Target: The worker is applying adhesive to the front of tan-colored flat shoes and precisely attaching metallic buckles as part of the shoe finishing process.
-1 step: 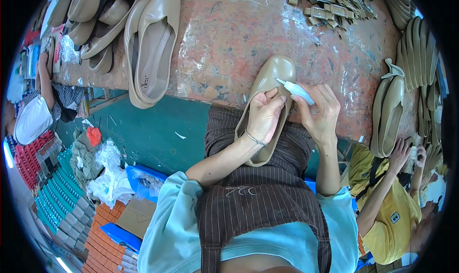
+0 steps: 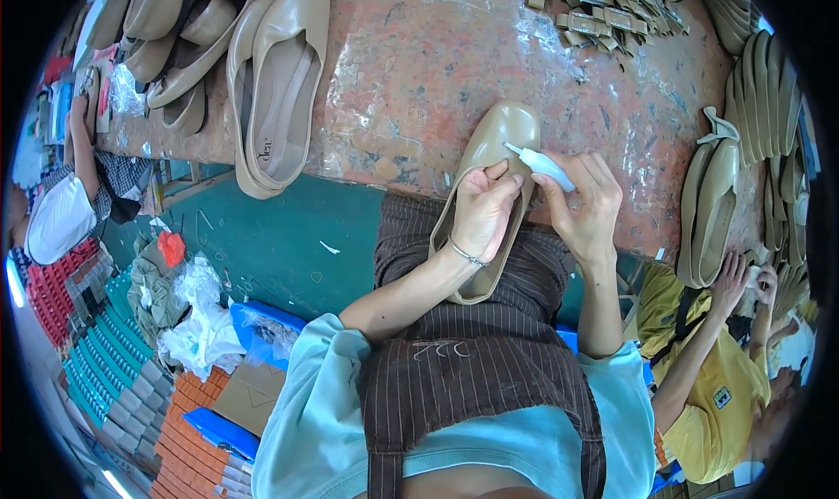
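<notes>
In the head view, the left hand (image 2: 483,211) is closed in a pinch on the throat of a beige square-toed flat (image 2: 497,139), toe over the worktable (image 2: 419,88), heel above the lap. The right hand (image 2: 587,200) grips a white squeeze bottle (image 2: 551,169), its nozzle at the vamp; whether anything has been dispensed cannot be told. The vamp bears no bow; loose bows (image 2: 603,18) lie piled beyond.

Shoe (image 2: 496,135), in grip: looks glossy, smooth. Bottle (image 2: 551,170), in grip: smooth plastic. Table (image 2: 411,88), beyond: scuffed. Apron (image 2: 481,381), below: matt cloth.
</notes>
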A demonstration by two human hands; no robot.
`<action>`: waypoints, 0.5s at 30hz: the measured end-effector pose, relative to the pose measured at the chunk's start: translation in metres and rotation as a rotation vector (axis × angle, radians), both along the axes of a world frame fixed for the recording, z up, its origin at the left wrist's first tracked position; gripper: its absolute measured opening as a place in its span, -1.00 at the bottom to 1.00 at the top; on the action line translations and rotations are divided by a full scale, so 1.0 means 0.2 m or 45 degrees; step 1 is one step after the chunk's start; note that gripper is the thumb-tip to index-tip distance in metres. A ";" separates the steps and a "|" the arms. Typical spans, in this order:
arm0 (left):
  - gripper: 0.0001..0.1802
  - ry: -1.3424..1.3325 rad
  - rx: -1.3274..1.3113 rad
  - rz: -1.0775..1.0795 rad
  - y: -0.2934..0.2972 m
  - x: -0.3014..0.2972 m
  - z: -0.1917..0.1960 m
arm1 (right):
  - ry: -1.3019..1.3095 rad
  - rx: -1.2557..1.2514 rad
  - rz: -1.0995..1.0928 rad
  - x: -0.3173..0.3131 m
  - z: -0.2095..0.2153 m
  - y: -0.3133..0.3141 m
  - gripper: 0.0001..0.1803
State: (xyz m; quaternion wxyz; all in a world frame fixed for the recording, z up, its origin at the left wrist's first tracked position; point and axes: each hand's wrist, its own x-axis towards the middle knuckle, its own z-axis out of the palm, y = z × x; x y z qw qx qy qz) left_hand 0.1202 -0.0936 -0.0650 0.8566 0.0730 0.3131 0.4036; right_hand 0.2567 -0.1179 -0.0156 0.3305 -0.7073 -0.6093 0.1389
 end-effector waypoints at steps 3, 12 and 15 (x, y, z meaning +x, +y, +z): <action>-0.81 -0.003 -0.053 0.015 0.00 0.00 -0.01 | -0.011 -0.006 0.002 0.00 0.02 0.01 -0.80; -0.84 0.001 -0.116 0.016 0.02 0.00 0.05 | -0.089 -0.068 0.031 0.02 0.05 0.01 -0.80; -0.84 0.028 -0.141 0.017 0.01 0.00 0.03 | -0.096 -0.122 0.026 0.03 0.06 0.00 -0.80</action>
